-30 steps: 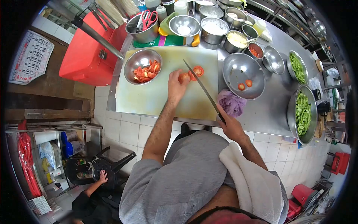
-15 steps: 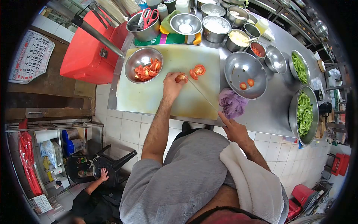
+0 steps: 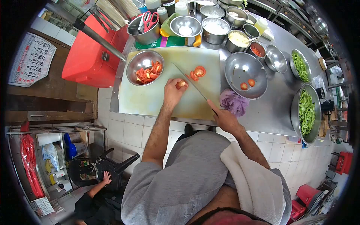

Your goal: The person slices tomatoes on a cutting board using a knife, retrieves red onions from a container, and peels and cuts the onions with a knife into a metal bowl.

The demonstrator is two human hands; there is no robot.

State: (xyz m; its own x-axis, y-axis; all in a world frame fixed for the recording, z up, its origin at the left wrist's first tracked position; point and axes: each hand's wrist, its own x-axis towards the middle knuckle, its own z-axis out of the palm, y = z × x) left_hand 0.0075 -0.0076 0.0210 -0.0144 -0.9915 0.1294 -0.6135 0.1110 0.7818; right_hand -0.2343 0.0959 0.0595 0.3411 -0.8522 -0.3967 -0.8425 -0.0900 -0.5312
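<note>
On the pale cutting board (image 3: pixel 150 101), my left hand (image 3: pixel 173 91) is closed around a cut tomato (image 3: pixel 181 84), its cut face showing toward the right. My right hand (image 3: pixel 225 120) grips the handle of a long kitchen knife (image 3: pixel 192 84). The thin blade runs diagonally up and left across the board, just right of the held tomato. Beyond the blade lie several tomato slices (image 3: pixel 197 72). At the board's upper left, a steel bowl (image 3: pixel 132 60) holds cut tomato pieces (image 3: pixel 150 72).
Right of the board are a wide steel bowl (image 3: pixel 246 67) with two tomato ends, a purple cloth (image 3: pixel 234 102) and bowls of sliced green vegetable (image 3: pixel 306 114). Bowls and a utensil pot (image 3: pixel 144 35) line the back. Another person's hand (image 3: pixel 107 177) rests at a black chair (image 3: pixel 112 168).
The knife has slid forward and left, its tip now past the tomato. My right hand has moved left with it. My left hand has shifted slightly down with the tomato.
</note>
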